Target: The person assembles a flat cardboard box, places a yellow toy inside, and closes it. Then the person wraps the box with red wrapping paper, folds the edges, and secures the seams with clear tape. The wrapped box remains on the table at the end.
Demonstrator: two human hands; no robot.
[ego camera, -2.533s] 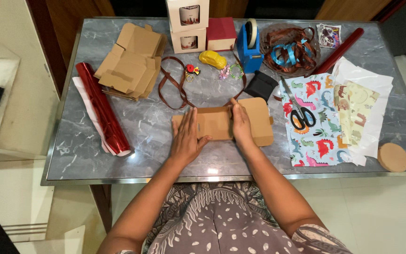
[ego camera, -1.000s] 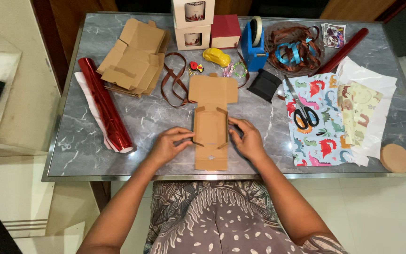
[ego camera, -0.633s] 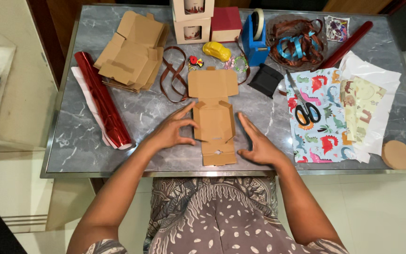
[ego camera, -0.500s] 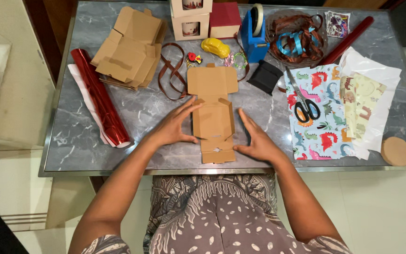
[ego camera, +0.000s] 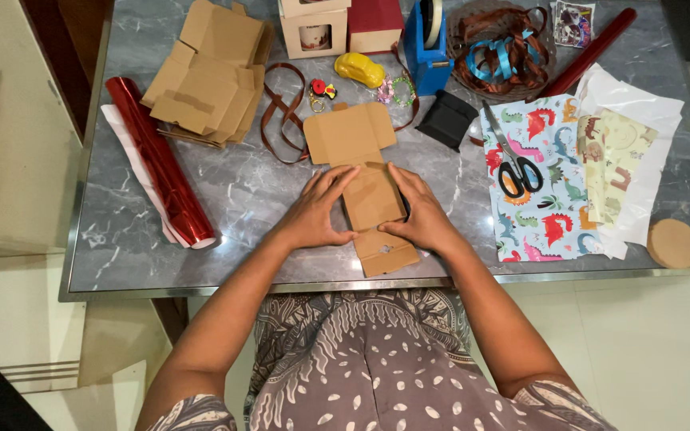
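1. You are looking down at a grey marble surface, and your two bare hands are now pressing in on a flat brown cardboard box lying near the front edge.
2. Your left hand is cupping the left side of the box's middle panel, fingers curled against its raised side flap. Half a second ago this hand was lying flatter and more open beside the card.
3. Your right hand is now closing against the right side flap. A moment ago it was resting just apart from the card with the palm open.
4. Both hands' grip is therefore clamped on the box sides, thumbs meeting near the lower fold, and the side walls are standing up between your palms.
5. The box has also been turning slightly: its lid panel is now leaning toward the upper left, and the small front flap is pointing toward the lower right.
6. To me, this shift is suggesting that the flat card is starting to become a tray shape, with the lid and front flap not yet folded.
7. Nearby, a stack of flat boxes and a red foil roll are lying to your left, and scissors are resting on dinosaur wrapping paper to your right.
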